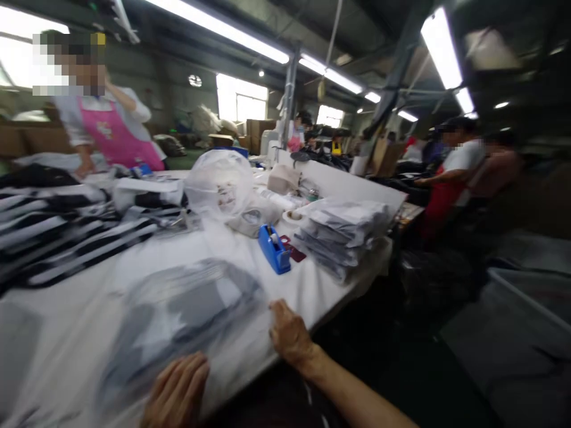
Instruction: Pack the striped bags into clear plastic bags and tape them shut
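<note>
A clear plastic bag (196,309) with a folded grey and white garment inside lies on the white-covered table, blurred by motion. My left hand (178,389) rests on the near edge of this bag, fingers side by side and laid down flat. At the bag's right end is my right hand (289,336), its fingers curled closed; whatever is in them is too blurred to make out. Beyond the bag stands a blue tape dispenser (274,249), with a dark red tag (294,248) beside it. To its right is a stack of bagged garments (345,232).
Black-and-white striped garments (75,232) are heaped at the left. A roll of tape (293,217) and a large clear bag (218,181) sit farther back. Across the table stands a person in a pink apron (111,137). A translucent bin (530,297) is at the right, past the table edge.
</note>
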{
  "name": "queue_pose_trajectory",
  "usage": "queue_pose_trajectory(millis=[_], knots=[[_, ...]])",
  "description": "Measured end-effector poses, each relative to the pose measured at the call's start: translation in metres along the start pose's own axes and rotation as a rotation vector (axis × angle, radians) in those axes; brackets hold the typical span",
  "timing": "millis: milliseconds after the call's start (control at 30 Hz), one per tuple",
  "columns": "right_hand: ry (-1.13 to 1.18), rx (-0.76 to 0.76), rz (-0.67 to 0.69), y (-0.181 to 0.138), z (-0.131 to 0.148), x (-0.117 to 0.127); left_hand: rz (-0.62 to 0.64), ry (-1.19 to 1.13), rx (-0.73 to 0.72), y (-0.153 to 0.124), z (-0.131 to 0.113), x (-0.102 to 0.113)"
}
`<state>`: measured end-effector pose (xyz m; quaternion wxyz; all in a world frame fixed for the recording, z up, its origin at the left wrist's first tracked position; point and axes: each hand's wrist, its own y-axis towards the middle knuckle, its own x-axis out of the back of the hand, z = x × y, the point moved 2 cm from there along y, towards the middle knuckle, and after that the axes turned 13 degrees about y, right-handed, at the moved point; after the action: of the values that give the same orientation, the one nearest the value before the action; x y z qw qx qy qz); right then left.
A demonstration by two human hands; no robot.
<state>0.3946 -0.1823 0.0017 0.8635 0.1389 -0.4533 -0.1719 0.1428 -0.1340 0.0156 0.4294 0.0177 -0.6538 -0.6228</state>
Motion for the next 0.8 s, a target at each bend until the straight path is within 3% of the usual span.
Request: queue_pose_trajectory(millis=[67,200,300,433,600,700,800], knots=[[0.168,-0.197,-0.021,0.000,-0.007,-0.002,0.122,0.026,-0.012,-0.001,-0.003,0.007],[0.608,-0.636,0.028,0.006,-0.016,-0.008,0.226,0.066,0.065,-0.001,-0.005,0.004],[1.028,-0.812,-0.014,0.008,-0.012,-0.005,0.285,0.071,0.097,-0.005,-0.009,0.000],[1.255,-0.886,-0.041,0.011,-0.003,0.006,0.407,0.140,0.082,-0.010,-0.019,-0.006],[1.260,-0.947,0.004,0.015,-0.003,0.017,0.458,0.240,0.055,-0.010,-0.027,-0.016],[1.139,-0.908,0.061,0.019,-0.009,0.026,0.413,0.276,0.047,-0.009,-0.029,-0.021],[0.853,-0.751,0.107,0.027,-0.014,0.035,0.391,0.311,0.047,-0.009,-0.028,-0.022]])
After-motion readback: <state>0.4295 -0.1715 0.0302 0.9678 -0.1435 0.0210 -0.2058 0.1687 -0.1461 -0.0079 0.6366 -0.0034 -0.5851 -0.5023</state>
